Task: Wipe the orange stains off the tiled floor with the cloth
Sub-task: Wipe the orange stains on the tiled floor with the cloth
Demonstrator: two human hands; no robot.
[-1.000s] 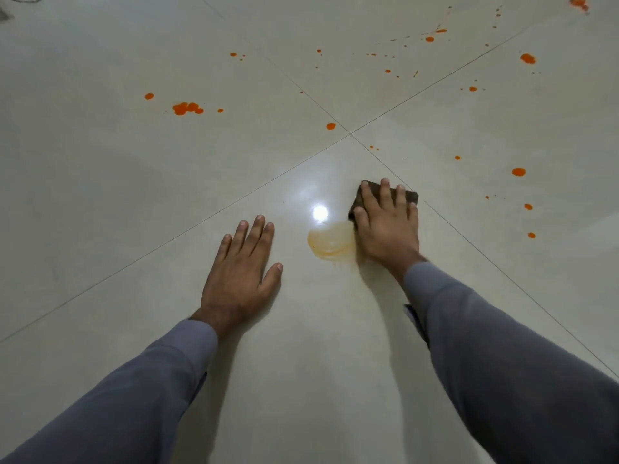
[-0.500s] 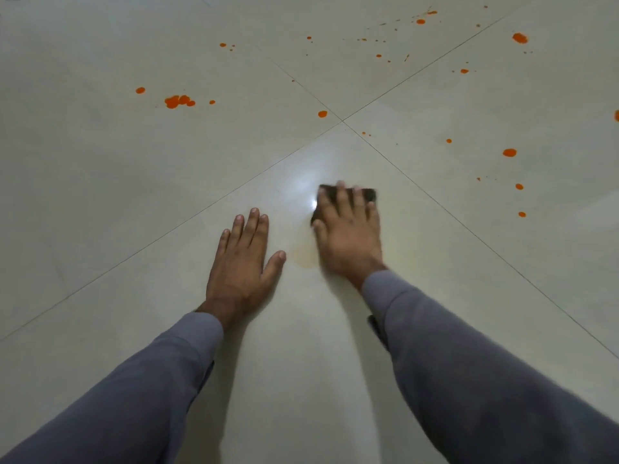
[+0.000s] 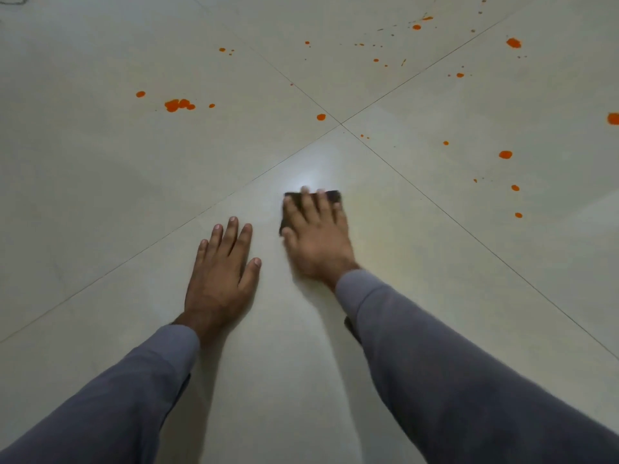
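My right hand [image 3: 316,239] presses the cloth [image 3: 291,209] flat under straight fingers, left hand [image 3: 219,279] spread on the floor [image 3: 100,195]; I should bear down evenly toward the next stains [image 3: 179,104].

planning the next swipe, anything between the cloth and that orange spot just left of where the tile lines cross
Nothing visible. The cloth lies under the right hand, and only bare tile and a grout line separate it from that orange spot. The left hand rests off to the side.

Single head view, angled down, near tiled floor [image 3: 100,195]
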